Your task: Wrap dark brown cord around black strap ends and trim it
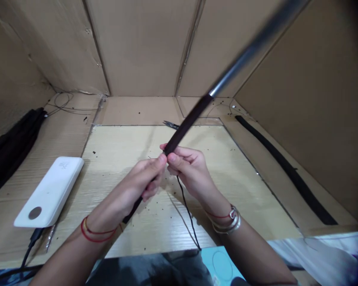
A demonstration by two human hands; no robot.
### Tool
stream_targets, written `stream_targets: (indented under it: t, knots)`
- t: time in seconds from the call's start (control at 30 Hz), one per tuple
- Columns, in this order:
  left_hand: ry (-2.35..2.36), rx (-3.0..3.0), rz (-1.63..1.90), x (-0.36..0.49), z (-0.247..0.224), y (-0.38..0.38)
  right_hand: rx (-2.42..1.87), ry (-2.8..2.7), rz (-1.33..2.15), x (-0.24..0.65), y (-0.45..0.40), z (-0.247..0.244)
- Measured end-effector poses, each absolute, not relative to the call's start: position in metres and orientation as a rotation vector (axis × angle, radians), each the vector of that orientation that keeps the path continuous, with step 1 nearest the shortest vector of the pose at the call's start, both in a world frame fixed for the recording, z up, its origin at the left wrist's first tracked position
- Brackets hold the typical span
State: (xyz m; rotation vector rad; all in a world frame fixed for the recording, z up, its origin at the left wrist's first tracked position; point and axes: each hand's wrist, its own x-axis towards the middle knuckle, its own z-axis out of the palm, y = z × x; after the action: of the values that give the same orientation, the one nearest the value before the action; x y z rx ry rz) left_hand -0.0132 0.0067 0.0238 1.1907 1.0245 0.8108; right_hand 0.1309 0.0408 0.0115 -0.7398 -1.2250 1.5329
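A long metal rod [232, 73] slants from the upper right down to my hands, its lower stretch covered by a dark brown sleeve [191, 119]. My left hand [141, 178] is closed, thumb pressed at the lower part of the sleeve, and a dark end [133, 210] sticks out below it. Beside it my right hand [191, 169] is closed too, its fingers around the same sleeve and the thumb tip almost touching the left thumb. Below the right hand hangs a black cord [185, 200]. Anything small pinched between the fingertips is hidden.
Small snips [170, 125] lie behind the sleeve on the pale board [116, 153]. At left are a white power bank [50, 190] with a cable and black cloth [14, 143]. A black strip [283, 171] lies at right. Cardboard walls [143, 47] surround the work surface.
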Motion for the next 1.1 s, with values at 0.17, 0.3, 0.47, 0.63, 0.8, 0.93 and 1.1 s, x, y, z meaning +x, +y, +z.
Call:
stream_targets:
  t: [0.17, 0.3, 0.47, 0.63, 0.8, 0.93, 1.1]
  knots:
    - [1.211, 1.258, 0.903, -0.004, 0.019, 0.002, -0.842, -1.296, 1.381, 0.128, 0.041, 0.013]
    - [1.369, 1.384, 1.029, -0.004, 0.020, 0.000, -0.742, -1.250, 1.492, 0.132, 0.042, 0.013]
    - [0.783, 1.080, 0.699, -0.015, 0.026, 0.004, -0.701, -1.277, 1.648, 0.136, 0.039, 0.015]
    - [1.574, 1.453, 1.072, -0.008, 0.022, 0.009, -0.782, -1.256, 1.431, 0.128, 0.042, 0.008]
    - [0.870, 1.070, 0.769, -0.009, 0.020, 0.013, -0.774, -1.205, 1.567, 0.127, 0.044, 0.007]
    - [1.119, 1.200, 1.003, -0.010, 0.016, 0.015, -0.776, -1.185, 1.484, 0.129, 0.047, 0.006]
    - [1.239, 1.241, 1.089, -0.010, 0.014, 0.014, -0.771, -1.180, 1.444, 0.130, 0.047, 0.005]
